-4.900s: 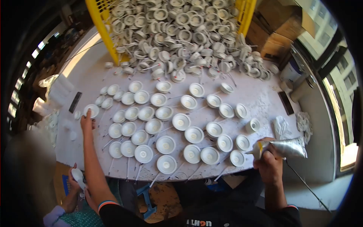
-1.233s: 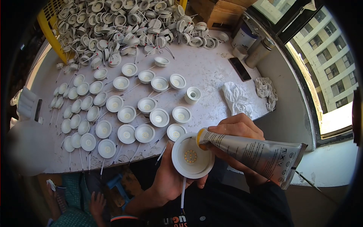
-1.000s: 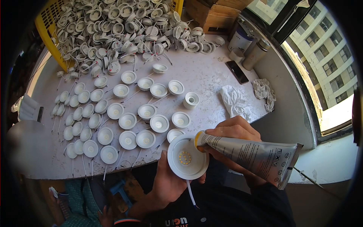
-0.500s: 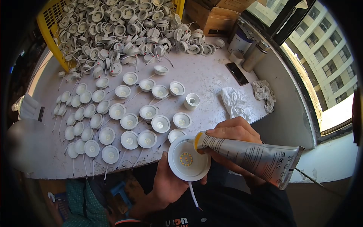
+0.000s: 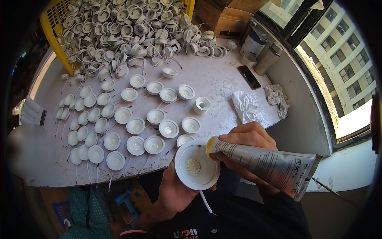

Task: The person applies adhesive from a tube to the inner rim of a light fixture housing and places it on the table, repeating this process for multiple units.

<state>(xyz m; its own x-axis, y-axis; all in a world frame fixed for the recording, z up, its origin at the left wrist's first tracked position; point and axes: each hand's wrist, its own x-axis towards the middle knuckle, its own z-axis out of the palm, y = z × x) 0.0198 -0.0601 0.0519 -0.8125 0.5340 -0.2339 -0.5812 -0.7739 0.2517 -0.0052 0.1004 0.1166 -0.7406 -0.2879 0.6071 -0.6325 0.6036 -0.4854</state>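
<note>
My left hand [image 5: 172, 192] grips a white round LED downlight [image 5: 207, 173] from beneath, its face tilted up at me. A ring of small yellow LED chips shows inside its cup, and a white cable hangs from its underside. In my right hand [image 5: 250, 139] is a silver squeeze tube [image 5: 267, 165] with a yellow band at its nozzle end. The nozzle end is at the downlight's upper right rim; its tip is hidden. Fingers of my right hand wrap round the tube from above and below.
Rows of white downlights [image 5: 136, 126] cover the table [image 5: 223, 79]. A heap of white housings [image 5: 127, 36] spills beside a yellow crate [image 5: 59, 47]. To the right are a phone [image 5: 249, 77], a steel flask [image 5: 269, 59], crumpled white cloth [image 5: 247, 106] and a window.
The downlight and my left hand have shifted slightly left. My right hand and the tube have moved a little to the right, with the nozzle end still at the rim.
</note>
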